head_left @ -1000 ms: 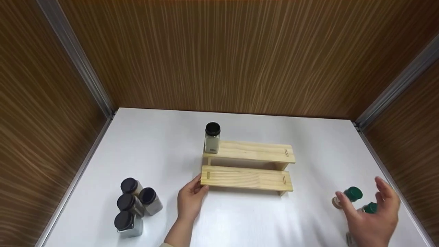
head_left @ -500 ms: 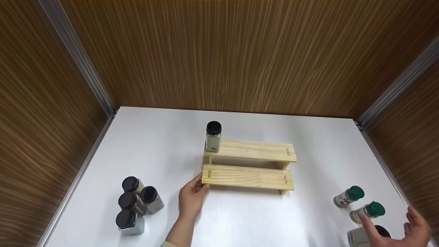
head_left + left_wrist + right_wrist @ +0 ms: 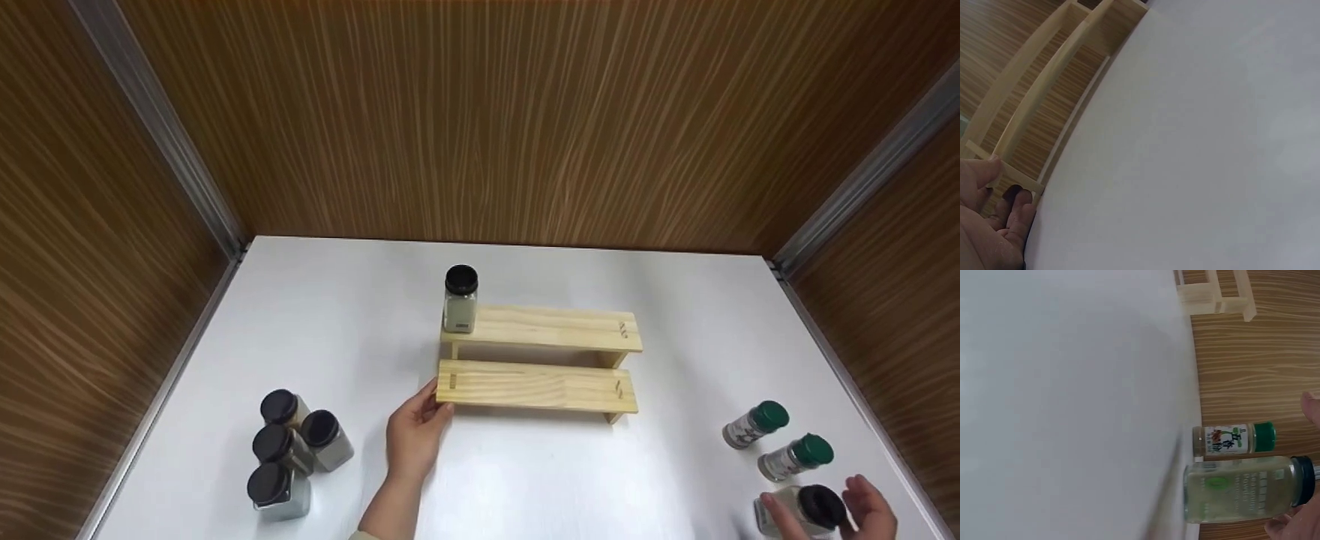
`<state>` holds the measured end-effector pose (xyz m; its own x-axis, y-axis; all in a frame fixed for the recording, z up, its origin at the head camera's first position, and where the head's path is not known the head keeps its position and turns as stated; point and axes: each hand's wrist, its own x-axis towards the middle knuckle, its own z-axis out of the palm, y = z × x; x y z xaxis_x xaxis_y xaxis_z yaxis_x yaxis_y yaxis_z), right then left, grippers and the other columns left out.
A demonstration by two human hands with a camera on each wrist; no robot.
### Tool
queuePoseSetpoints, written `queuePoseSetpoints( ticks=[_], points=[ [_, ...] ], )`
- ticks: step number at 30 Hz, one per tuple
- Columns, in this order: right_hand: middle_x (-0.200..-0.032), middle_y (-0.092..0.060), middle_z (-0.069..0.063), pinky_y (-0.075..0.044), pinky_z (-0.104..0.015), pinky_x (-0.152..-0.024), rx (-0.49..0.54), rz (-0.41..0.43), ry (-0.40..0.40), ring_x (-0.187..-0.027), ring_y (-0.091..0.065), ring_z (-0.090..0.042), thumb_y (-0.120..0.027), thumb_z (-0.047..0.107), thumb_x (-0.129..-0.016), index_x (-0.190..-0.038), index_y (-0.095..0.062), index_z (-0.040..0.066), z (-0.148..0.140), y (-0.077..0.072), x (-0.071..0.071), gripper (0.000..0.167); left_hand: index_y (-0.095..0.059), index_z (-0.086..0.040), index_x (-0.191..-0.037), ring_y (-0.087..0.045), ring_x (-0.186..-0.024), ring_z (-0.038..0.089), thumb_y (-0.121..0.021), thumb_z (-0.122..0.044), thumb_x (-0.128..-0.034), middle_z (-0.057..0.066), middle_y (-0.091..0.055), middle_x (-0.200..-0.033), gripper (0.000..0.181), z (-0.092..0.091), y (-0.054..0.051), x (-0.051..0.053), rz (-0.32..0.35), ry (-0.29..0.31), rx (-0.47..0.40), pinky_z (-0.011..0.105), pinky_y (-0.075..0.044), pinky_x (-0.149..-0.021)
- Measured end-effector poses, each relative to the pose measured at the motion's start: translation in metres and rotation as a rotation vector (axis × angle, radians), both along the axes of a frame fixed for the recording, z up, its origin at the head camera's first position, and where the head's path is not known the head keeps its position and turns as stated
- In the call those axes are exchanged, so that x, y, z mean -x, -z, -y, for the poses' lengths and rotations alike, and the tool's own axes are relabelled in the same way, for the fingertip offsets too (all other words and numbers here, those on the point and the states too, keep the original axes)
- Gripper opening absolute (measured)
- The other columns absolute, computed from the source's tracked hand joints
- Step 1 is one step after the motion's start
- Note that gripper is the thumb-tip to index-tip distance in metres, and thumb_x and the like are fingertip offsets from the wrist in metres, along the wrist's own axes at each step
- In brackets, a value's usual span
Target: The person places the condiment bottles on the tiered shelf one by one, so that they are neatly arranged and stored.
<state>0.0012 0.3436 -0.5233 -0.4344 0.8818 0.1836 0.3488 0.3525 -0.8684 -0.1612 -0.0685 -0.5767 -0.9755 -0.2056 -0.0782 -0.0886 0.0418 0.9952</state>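
A two-tier wooden spice rack [image 3: 536,385] stands mid-table. My left hand [image 3: 415,439] grips the left end of its lower board, thumb above and fingers below in the left wrist view. On the upper board's left end stands a spice jar [image 3: 460,310] with a black cap. At the lower right, my right hand [image 3: 872,514] has its thumb and fingers spread on either side of a black-capped spice jar [image 3: 787,498]. That jar [image 3: 1235,490] holds pale powder in the right wrist view; fingers are partly behind it, and contact is unclear.
Two green-capped shakers, a farther shaker [image 3: 742,431] and a nearer shaker [image 3: 781,463], stand beyond the right-hand jar. Several black-capped jars [image 3: 330,451] cluster at the left. Wood-grain panels [image 3: 480,135] wall the white table [image 3: 555,480] at back and sides.
My right hand has moved from over the green-capped shakers toward me, then in around the black-capped jar, uncovering the shakers. My left hand keeps its place on the rack.
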Motion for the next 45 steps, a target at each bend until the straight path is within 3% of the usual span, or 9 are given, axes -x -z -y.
queuePoseSetpoints(
  ticks=[9, 15, 20, 23, 28, 30, 34, 40, 45],
  points=[
    [-0.161, -0.040, -0.009, -0.027, -0.042, -0.127, 0.199, 0.021, -0.016, -0.141, -0.042, -0.016, -0.091, 0.013, -0.082, -0.167, -0.026, 0.021, -0.034, 0.040, -0.001, 0.107, -0.068, 0.000, -0.138, -0.071, -0.111, 0.029, -0.079, 0.005, -0.0910, 0.020, -0.074, -0.122, 0.048, 0.002, 0.001, 0.000, 0.003, -0.007, -0.011, 0.023, -0.060, -0.088],
    [-0.128, -0.048, 0.014, -0.037, -0.041, -0.120, 0.156, 0.111, -0.112, -0.103, -0.045, 0.007, -0.086, 0.009, -0.087, -0.167, -0.023, 0.016, -0.046, 0.051, -0.010, 0.102, -0.067, 0.000, -0.138, -0.072, -0.110, 0.029, -0.079, 0.004, -0.0915, 0.020, -0.074, -0.122, 0.049, 0.002, 0.000, -0.001, 0.009, 0.003, -0.007, 0.023, -0.060, -0.087],
    [-0.133, -0.050, 0.010, -0.034, -0.054, -0.123, 0.095, 0.107, -0.184, -0.114, -0.046, 0.004, -0.078, 0.007, -0.095, -0.167, -0.026, 0.011, -0.042, 0.050, -0.017, 0.089, -0.067, 0.000, -0.138, -0.072, -0.109, 0.029, -0.080, 0.003, -0.0910, 0.021, -0.074, -0.122, 0.049, 0.002, -0.001, -0.002, 0.001, 0.002, -0.008, 0.023, -0.060, -0.086],
    [-0.135, -0.050, 0.006, -0.039, -0.048, -0.121, 0.051, 0.133, -0.208, -0.112, -0.046, 0.004, -0.076, 0.009, -0.097, -0.166, -0.027, 0.010, -0.041, 0.051, -0.022, 0.085, -0.067, -0.001, -0.139, -0.072, -0.109, 0.028, -0.080, 0.002, -0.0919, 0.019, -0.074, -0.122, 0.049, 0.001, -0.001, -0.001, 0.014, 0.006, 0.003, 0.023, -0.060, -0.086],
    [-0.123, -0.051, 0.013, -0.043, -0.008, -0.093, -0.036, 0.128, -0.243, -0.101, -0.046, 0.011, -0.078, 0.002, -0.093, -0.165, -0.028, 0.007, -0.043, 0.055, -0.025, 0.088, -0.068, -0.003, -0.139, -0.071, -0.108, 0.025, -0.080, 0.000, -0.0925, 0.015, -0.074, -0.121, 0.048, 0.001, -0.001, 0.000, 0.035, 0.000, 0.022, 0.023, -0.060, -0.086],
    [-0.123, -0.050, 0.015, -0.044, -0.009, -0.095, -0.037, 0.118, -0.235, -0.102, -0.046, 0.011, -0.079, 0.002, -0.093, -0.165, -0.028, 0.007, -0.041, 0.056, -0.025, 0.088, -0.068, -0.004, -0.139, -0.071, -0.107, 0.025, -0.080, 0.000, -0.0924, 0.016, -0.074, -0.121, 0.048, 0.001, -0.001, -0.001, 0.040, -0.005, 0.022, 0.023, -0.060, -0.085],
    [-0.127, -0.049, 0.014, -0.045, -0.036, -0.116, -0.034, 0.120, -0.186, -0.105, -0.042, 0.012, -0.080, 0.006, -0.093, -0.164, -0.031, 0.007, -0.031, 0.052, -0.024, 0.087, -0.068, -0.002, -0.139, -0.071, -0.107, 0.026, -0.080, 0.002, -0.0924, 0.018, -0.074, -0.123, 0.048, 0.001, 0.000, -0.003, 0.034, -0.002, 0.009, 0.024, -0.060, -0.085],
    [-0.115, -0.049, 0.032, -0.043, -0.002, -0.086, -0.119, -0.024, -0.236, -0.101, -0.050, 0.014, -0.082, -0.013, -0.081, -0.156, -0.041, -0.003, -0.013, 0.037, -0.017, 0.086, -0.068, -0.001, -0.138, -0.071, -0.108, 0.027, -0.079, 0.003, -0.0924, 0.020, -0.073, -0.124, 0.047, 0.001, -0.001, -0.003, 0.020, -0.003, -0.003, 0.024, -0.060, -0.085],
    [-0.117, -0.053, 0.031, -0.043, -0.001, -0.081, -0.118, -0.085, -0.306, -0.104, -0.053, 0.011, -0.081, -0.022, -0.076, -0.155, -0.045, -0.002, -0.002, 0.026, -0.007, 0.089, -0.068, -0.001, -0.138, -0.071, -0.110, 0.029, -0.079, 0.004, -0.0924, 0.020, -0.073, -0.125, 0.047, 0.001, 0.001, -0.001, 0.016, -0.003, 0.007, 0.024, -0.060, -0.086]
  ],
)
